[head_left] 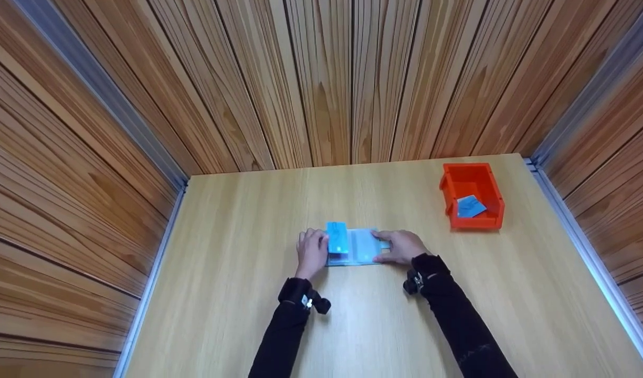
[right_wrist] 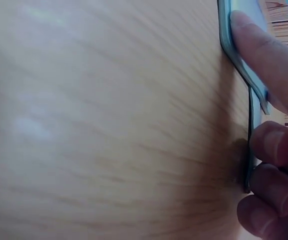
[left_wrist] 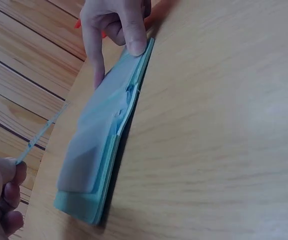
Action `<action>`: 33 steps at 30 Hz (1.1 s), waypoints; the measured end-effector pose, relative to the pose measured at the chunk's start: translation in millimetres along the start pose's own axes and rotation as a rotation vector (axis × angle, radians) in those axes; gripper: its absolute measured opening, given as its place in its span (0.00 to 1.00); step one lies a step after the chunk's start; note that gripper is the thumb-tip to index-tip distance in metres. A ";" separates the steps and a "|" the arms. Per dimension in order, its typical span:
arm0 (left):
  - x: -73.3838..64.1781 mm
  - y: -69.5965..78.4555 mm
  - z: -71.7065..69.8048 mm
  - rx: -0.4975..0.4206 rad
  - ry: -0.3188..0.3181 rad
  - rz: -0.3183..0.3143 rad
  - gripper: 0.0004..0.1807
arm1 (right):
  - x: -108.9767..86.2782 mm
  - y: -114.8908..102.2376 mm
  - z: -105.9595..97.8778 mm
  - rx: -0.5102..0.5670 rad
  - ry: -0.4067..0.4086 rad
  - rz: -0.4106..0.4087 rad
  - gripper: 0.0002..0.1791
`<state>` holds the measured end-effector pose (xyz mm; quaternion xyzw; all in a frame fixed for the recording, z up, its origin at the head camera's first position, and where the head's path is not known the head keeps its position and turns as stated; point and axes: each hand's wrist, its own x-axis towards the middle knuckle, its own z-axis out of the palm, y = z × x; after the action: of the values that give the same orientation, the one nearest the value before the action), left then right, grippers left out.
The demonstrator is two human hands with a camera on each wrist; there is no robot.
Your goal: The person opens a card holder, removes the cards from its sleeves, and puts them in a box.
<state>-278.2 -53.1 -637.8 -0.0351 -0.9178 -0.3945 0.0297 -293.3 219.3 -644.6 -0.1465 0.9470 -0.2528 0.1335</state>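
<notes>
A light blue card holder point(head_left: 364, 247) lies spread open on the table, its clear plastic pockets point(left_wrist: 86, 160) facing up. My left hand point(head_left: 312, 253) pinches a bright blue card point(head_left: 337, 237) by its left edge, raised above the holder's left half. Seen edge-on in the left wrist view, the card point(left_wrist: 41, 134) stands apart from the pockets. At the holder's right end, my right hand point(head_left: 402, 247) grips it, with the thumb point(right_wrist: 264, 55) along the near edge and a finger on the far side. A narrow closing tab sticks out under that hand.
Toward the back right of the wooden table point(head_left: 237, 226) stands an orange-red bin point(head_left: 476, 223) with blue cards point(head_left: 469, 206) inside. Wood-panelled walls point(head_left: 321, 84) enclose the table at the back and both sides, with metal rails point(head_left: 148, 294) along the side edges.
</notes>
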 end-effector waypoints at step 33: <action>-5.4 17.5 8.2 0.079 -0.023 0.103 0.17 | -4.9 -40.5 -30.1 0.601 0.266 0.011 0.11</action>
<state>-271.4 -35.4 -631.2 -0.0856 -0.9298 -0.3555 0.0409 -290.1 200.7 -597.6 -0.0610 0.8399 -0.5372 0.0471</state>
